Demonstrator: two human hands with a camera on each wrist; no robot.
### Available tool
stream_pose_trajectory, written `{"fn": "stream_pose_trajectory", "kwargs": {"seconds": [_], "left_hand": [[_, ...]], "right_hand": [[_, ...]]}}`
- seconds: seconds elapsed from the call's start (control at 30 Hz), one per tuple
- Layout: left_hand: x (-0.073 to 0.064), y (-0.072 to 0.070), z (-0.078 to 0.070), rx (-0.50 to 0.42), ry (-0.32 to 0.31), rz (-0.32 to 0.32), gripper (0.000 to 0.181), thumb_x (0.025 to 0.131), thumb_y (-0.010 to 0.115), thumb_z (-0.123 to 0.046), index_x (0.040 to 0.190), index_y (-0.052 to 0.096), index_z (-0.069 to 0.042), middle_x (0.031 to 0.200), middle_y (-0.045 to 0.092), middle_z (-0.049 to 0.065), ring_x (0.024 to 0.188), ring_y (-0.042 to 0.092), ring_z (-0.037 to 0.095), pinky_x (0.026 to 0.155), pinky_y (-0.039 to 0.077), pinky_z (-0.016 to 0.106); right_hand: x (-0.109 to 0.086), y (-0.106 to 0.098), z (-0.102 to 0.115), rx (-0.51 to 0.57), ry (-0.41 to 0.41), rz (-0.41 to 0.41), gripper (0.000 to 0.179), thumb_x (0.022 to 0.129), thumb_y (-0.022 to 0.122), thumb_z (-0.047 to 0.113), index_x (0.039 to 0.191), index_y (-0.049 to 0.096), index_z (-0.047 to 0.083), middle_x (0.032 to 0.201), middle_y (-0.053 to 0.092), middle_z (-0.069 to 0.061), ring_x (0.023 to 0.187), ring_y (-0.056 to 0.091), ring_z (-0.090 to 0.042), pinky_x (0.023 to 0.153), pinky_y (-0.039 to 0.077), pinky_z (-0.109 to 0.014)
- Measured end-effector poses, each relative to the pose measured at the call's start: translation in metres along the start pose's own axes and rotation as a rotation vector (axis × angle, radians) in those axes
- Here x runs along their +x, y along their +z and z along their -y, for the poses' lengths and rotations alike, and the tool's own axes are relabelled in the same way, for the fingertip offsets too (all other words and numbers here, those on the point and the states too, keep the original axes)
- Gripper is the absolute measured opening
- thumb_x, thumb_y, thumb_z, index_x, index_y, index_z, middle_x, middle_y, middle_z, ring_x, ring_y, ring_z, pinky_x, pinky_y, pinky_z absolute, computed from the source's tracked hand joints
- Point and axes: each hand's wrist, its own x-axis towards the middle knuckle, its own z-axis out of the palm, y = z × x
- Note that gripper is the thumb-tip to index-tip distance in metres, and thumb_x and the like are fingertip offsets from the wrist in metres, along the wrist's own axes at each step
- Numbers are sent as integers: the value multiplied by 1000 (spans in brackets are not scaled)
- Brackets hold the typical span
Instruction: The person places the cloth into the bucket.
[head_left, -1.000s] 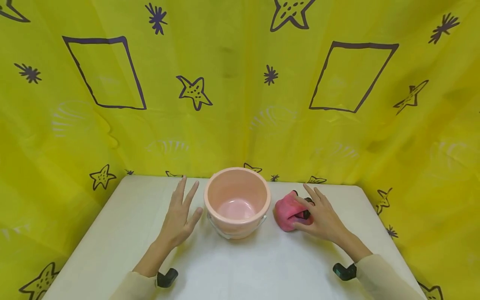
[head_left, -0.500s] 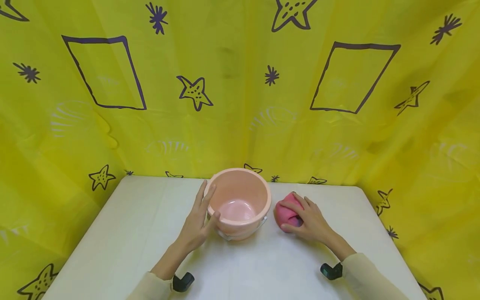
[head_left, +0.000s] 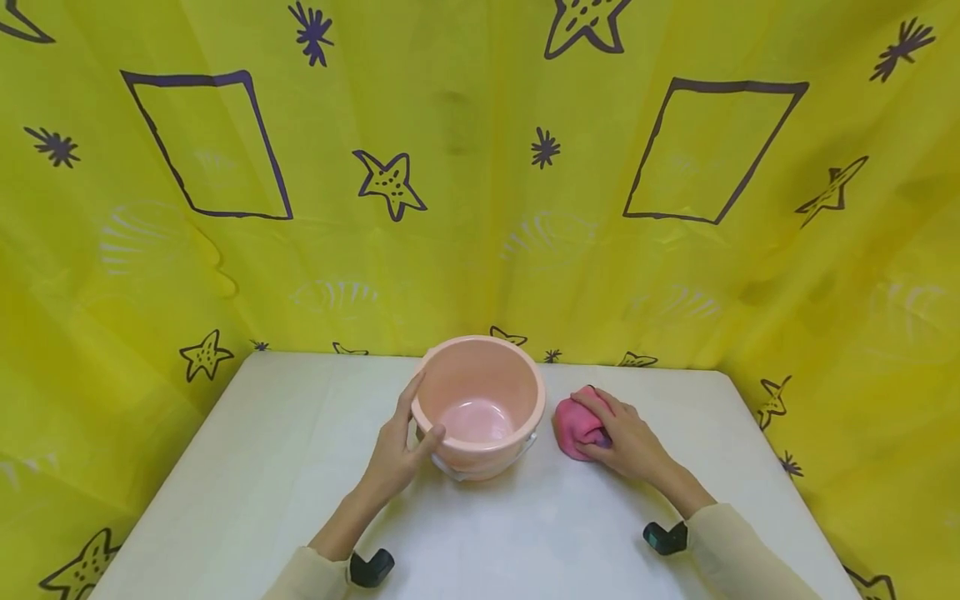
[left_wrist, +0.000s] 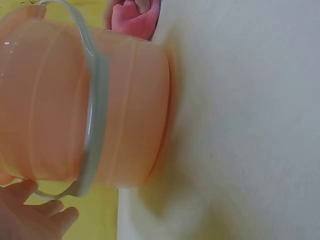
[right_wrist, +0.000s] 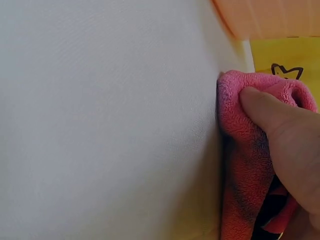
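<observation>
- Bucket (head_left: pixel 478 387) upright on counter (head_left: pixel 487 533).
- Left grip (head_left: pixel 397 454) grasping bucket at its left rim.
- Cloth (head_left: pixel 573 429) just right of bucket, apart; right grip (head_left: pixel 628 439) grasping it.

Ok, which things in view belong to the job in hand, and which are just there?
Part of the job:
pink cloth, in the right hand
bucket, held at the rim by the left hand

Just around it:
white table
yellow curtain with stars
</observation>
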Motion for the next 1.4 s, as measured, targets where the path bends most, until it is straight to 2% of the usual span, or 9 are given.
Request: {"fn": "stream_pose_trajectory", "kwargs": {"seconds": [0.07, 0.2, 0.37, 0.57, 0.77, 0.9, 1.03, 1.23, 1.4], "left_hand": [[-1, 1, 1, -61, -29, 2, 81, 96, 67, -30, 164, 23, -27, 162, 38, 13, 142, 45, 41, 111, 35, 64], [-1, 4, 3, -174, -54, 11, 83, 96, 69, -29, 164, 21, -30, 161, 38, 18, 137, 49, 45, 106, 42, 64], [-1, 7, 6, -239, -66, 12, 84, 96, 70, -29, 163, 20, -29, 161, 38, 20, 134, 52, 47, 101, 48, 60], [0, 10, 4, -234, -86, 13, 83, 96, 69, -27, 163, 22, -32, 161, 40, 15, 134, 53, 44, 100, 50, 55], [-1, 10, 3, -240, -76, 0, 82, 96, 69, -33, 163, 22, -33, 158, 43, 18, 132, 54, 45, 99, 49, 59], [-1, 9, 3, -245, -62, 2, 81, 96, 69, -36, 163, 22, -31, 158, 43, 21, 131, 55, 47, 99, 49, 59], [-1, 8, 4, -241, -64, 1, 81, 96, 69, -37, 162, 23, -32, 157, 44, 21, 132, 53, 48, 99, 48, 60], [-3, 9, 7, -244, -71, -1, 81, 96, 70, -36, 162, 23, -33, 156, 45, 21, 132, 54, 46, 98, 48, 60], [-5, 8, 6, -245, -83, -4, 82, 95, 70, -33, 162, 23, -33, 155, 47, 19, 130, 56, 43, 98, 49, 59]], "right_hand": [[0, -2, 0, -17, -1, 5, 78, 85, 85, 33, 152, 45, 28, 152, 44, -24, 122, 49, -58, 84, 51, -70], [0, -5, 1, -45, -11, 4, 79, 84, 86, 28, 152, 45, 29, 144, 50, -25, 112, 52, -52, 80, 55, -62], [0, -10, 1, -63, -10, 12, 81, 85, 86, 24, 153, 44, 29, 136, 55, -24, 106, 53, -48, 77, 55, -58], [-1, -19, 2, -62, -5, 70, 78, 86, 85, 26, 152, 45, 28, 132, 57, -28, 103, 59, -50, 76, 55, -63], [2, -32, 4, -38, -24, 129, 75, 86, 85, 28, 151, 48, 28, 125, 60, -25, 95, 64, -40, 73, 56, -58], [4, -40, 1, -5, 20, 179, 71, 88, 83, 25, 150, 49, 31, 116, 61, -18, 85, 62, -28, 70, 55, -47], [5, -44, -3, 21, 41, 194, 68, 89, 80, 19, 149, 50, 32, 107, 61, -8, 80, 56, -20, 67, 49, -37], [8, -46, -12, 95, -72, 123, 71, 86, 80, 7, 149, 51, 25, 122, 68, -8, 95, 61, -21, 80, 51, -43], [9, -56, -12, 177, -95, 160, 74, 90, 77, 6, 154, 44, 24, 117, 67, -8, 85, 60, -16, 77, 50, -37]]}}
